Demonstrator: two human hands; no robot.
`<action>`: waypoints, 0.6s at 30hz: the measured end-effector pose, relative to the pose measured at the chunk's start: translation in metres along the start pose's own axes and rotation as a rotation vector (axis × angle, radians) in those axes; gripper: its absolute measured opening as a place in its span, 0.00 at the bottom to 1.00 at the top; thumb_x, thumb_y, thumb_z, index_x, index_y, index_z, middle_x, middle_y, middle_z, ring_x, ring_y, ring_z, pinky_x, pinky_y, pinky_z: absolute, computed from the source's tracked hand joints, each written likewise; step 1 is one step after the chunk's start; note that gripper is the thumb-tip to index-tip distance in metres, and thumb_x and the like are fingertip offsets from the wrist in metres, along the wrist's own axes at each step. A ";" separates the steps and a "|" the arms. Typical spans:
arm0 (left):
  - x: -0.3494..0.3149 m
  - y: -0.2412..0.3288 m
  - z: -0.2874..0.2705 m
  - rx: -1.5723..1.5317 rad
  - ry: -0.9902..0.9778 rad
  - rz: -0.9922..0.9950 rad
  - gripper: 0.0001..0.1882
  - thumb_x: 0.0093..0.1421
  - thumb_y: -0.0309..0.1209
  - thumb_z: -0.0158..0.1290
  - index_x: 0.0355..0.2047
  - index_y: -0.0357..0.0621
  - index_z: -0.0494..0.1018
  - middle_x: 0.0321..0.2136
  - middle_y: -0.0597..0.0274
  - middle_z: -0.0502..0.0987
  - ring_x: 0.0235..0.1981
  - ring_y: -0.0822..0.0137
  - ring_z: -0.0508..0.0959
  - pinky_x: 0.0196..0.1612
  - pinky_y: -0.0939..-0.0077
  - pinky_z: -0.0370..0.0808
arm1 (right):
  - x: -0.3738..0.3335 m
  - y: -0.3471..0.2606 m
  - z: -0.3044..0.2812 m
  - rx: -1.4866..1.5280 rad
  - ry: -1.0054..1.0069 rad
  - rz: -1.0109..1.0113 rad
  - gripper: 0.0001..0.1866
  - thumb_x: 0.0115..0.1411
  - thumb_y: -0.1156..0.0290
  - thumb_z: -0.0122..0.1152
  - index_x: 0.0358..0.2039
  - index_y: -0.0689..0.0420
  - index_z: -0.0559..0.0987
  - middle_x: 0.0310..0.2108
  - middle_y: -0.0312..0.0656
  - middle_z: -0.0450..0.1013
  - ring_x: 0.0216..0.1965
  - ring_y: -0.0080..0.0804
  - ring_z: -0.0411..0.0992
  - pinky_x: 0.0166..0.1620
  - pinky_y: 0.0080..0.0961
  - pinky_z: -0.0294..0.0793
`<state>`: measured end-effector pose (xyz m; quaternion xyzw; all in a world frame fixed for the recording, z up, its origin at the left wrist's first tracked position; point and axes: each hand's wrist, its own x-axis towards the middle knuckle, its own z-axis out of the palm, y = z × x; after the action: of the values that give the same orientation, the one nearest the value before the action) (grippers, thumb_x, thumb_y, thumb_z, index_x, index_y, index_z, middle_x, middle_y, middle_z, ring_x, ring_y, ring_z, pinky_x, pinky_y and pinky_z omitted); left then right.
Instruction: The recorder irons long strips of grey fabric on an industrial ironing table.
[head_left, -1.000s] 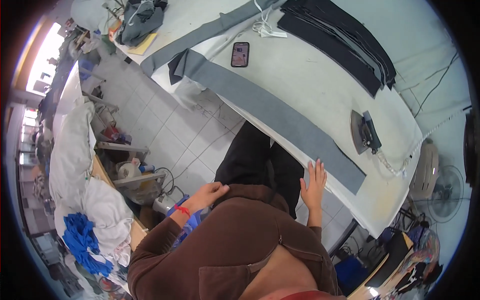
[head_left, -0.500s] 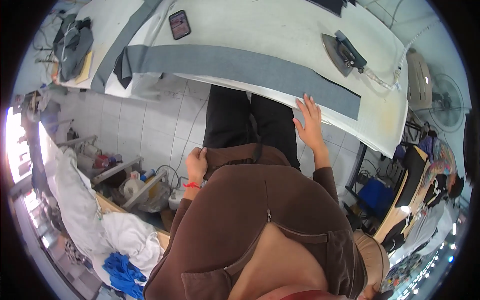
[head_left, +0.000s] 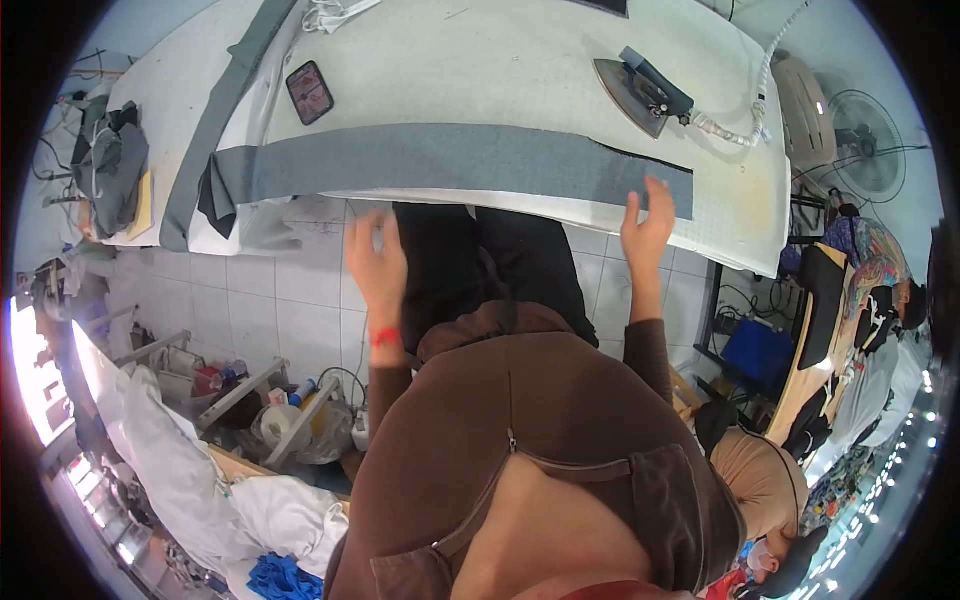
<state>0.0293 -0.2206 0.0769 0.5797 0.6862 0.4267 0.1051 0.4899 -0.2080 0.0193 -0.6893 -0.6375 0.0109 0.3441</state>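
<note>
A long grey fabric strip lies along the near edge of the white ironing table, its left end folded to show a darker side. My right hand is raised at that edge beside the strip's right part, thumb and fingers apart, nothing in it. Whether its fingertips touch the cloth I cannot tell. Slightly blurred, my left hand hovers over the gap before the table, below the strip, with its fingers apart and no object in them. An iron with a white-wrapped hose rests beyond the strip at the right.
A phone lies left of centre on the table. Another grey strip runs across the left side. Dark grey garments are heaped at the far left. A fan stands at right. Behind me on the right is another person.
My left hand has left my waist and come forward toward the table, its fingers opening. My right hand has lifted off the table's edge. The whole view has shifted slightly.
</note>
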 end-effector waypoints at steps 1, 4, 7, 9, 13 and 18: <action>0.034 0.004 0.018 -0.009 -0.038 0.044 0.13 0.75 0.35 0.64 0.53 0.40 0.83 0.51 0.48 0.85 0.54 0.43 0.84 0.67 0.50 0.76 | 0.009 0.015 -0.003 -0.113 0.057 0.057 0.28 0.77 0.61 0.65 0.73 0.55 0.78 0.75 0.56 0.73 0.78 0.59 0.68 0.79 0.57 0.62; 0.091 -0.021 0.065 0.210 -0.076 0.111 0.24 0.79 0.43 0.58 0.68 0.45 0.76 0.67 0.45 0.78 0.69 0.41 0.76 0.76 0.43 0.67 | 0.020 0.052 -0.007 -0.403 -0.054 0.218 0.33 0.80 0.54 0.59 0.80 0.53 0.72 0.81 0.55 0.66 0.82 0.58 0.62 0.80 0.62 0.57; 0.092 -0.074 0.078 0.658 -0.199 0.107 0.39 0.80 0.56 0.51 0.84 0.53 0.62 0.83 0.43 0.61 0.84 0.43 0.59 0.83 0.38 0.56 | 0.012 0.062 0.006 -0.395 -0.162 0.189 0.37 0.81 0.51 0.55 0.84 0.50 0.65 0.85 0.52 0.59 0.85 0.56 0.56 0.82 0.66 0.52; 0.083 -0.078 0.082 0.671 -0.251 0.009 0.40 0.80 0.55 0.51 0.85 0.52 0.60 0.84 0.41 0.57 0.85 0.38 0.56 0.83 0.33 0.53 | 0.000 0.056 -0.003 -0.379 -0.243 0.247 0.38 0.81 0.51 0.54 0.86 0.49 0.63 0.87 0.51 0.56 0.86 0.55 0.54 0.82 0.67 0.50; 0.108 -0.001 0.122 0.656 -0.317 0.095 0.27 0.76 0.45 0.59 0.69 0.44 0.78 0.72 0.38 0.75 0.75 0.33 0.70 0.75 0.27 0.64 | 0.029 0.034 -0.017 -0.313 -0.069 0.107 0.21 0.73 0.67 0.68 0.64 0.55 0.85 0.67 0.50 0.81 0.68 0.58 0.75 0.69 0.60 0.71; 0.100 0.085 0.212 -0.032 -0.584 0.345 0.11 0.65 0.35 0.70 0.46 0.50 0.88 0.51 0.57 0.85 0.58 0.46 0.80 0.61 0.45 0.77 | 0.113 -0.041 0.035 0.081 -0.166 -0.211 0.09 0.62 0.79 0.73 0.43 0.59 0.89 0.42 0.46 0.85 0.47 0.54 0.79 0.51 0.47 0.80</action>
<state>0.1942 -0.0366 0.0422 0.7834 0.5120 0.2647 0.2324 0.4593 -0.0934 0.0602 -0.6006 -0.7318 0.0572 0.3169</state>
